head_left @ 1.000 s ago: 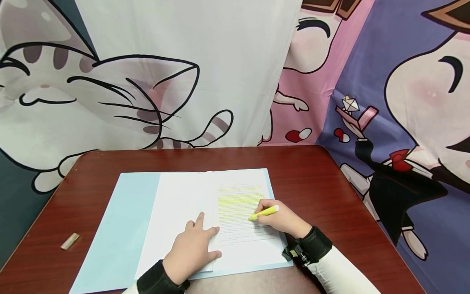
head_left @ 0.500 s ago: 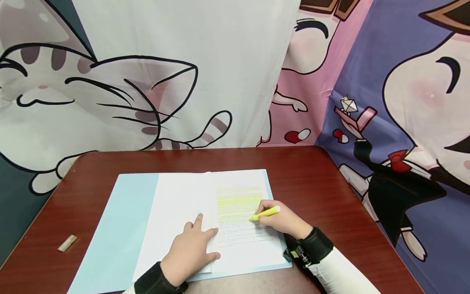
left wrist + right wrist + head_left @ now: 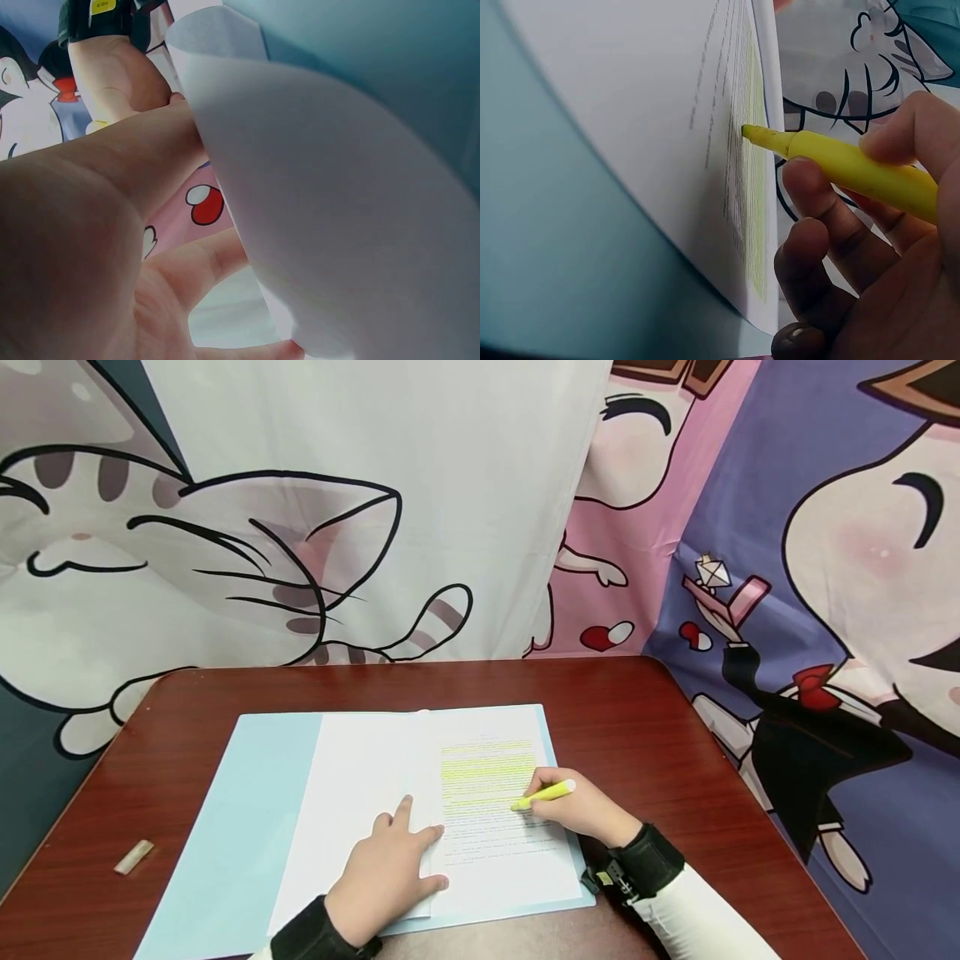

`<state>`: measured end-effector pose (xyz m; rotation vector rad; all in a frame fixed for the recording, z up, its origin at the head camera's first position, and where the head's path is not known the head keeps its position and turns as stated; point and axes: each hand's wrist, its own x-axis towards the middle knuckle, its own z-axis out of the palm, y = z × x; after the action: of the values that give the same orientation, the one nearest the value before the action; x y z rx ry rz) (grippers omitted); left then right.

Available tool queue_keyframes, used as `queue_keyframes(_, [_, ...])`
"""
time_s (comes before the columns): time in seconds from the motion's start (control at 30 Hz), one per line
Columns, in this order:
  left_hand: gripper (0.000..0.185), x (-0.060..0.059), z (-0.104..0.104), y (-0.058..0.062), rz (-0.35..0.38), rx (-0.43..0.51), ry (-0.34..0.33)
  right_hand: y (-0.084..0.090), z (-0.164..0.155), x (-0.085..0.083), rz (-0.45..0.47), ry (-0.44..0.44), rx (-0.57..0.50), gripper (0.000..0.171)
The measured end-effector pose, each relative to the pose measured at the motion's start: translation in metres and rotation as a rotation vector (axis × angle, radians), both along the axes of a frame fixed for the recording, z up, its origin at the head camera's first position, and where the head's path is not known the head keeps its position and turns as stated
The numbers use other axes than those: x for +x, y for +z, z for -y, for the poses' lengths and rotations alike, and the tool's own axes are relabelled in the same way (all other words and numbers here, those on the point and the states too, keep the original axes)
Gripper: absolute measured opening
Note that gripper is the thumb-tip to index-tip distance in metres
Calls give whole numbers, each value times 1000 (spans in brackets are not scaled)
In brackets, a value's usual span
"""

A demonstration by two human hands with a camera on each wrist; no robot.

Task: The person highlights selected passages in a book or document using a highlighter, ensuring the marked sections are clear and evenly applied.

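Observation:
An open light-blue folder (image 3: 247, 827) lies on the dark red table (image 3: 660, 735) with white printed pages (image 3: 495, 843) on it. Several text lines near the top of the right page are marked yellow (image 3: 487, 768). My right hand (image 3: 577, 810) grips a yellow highlighter (image 3: 543, 795), its tip touching the printed page (image 3: 667, 97) beside the marked lines; the wrist view shows the highlighter (image 3: 847, 169) between thumb and fingers. My left hand (image 3: 390, 868) lies flat with straight fingers, pressing the turned-over left sheet (image 3: 360, 802) down at the fold. The left wrist view shows the curled sheet (image 3: 322, 187) against the fingers.
A small beige cap-like piece (image 3: 133, 857) lies near the table's left edge. Cartoon-printed cloth (image 3: 375, 510) hangs close behind and to the right of the table. Bare tabletop shows to the right of the folder and behind it.
The highlighter tip has crept slightly right along the text line. The left hand has stayed pressed on the sheet; the head view drifted a little.

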<state>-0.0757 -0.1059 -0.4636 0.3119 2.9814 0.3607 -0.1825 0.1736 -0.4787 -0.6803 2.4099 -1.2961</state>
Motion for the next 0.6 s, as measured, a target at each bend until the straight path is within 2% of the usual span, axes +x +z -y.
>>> queue_keyframes(0.6, [62,0,0,0,-2,-9,0,-2,-7,-3,-12,0,13,13])
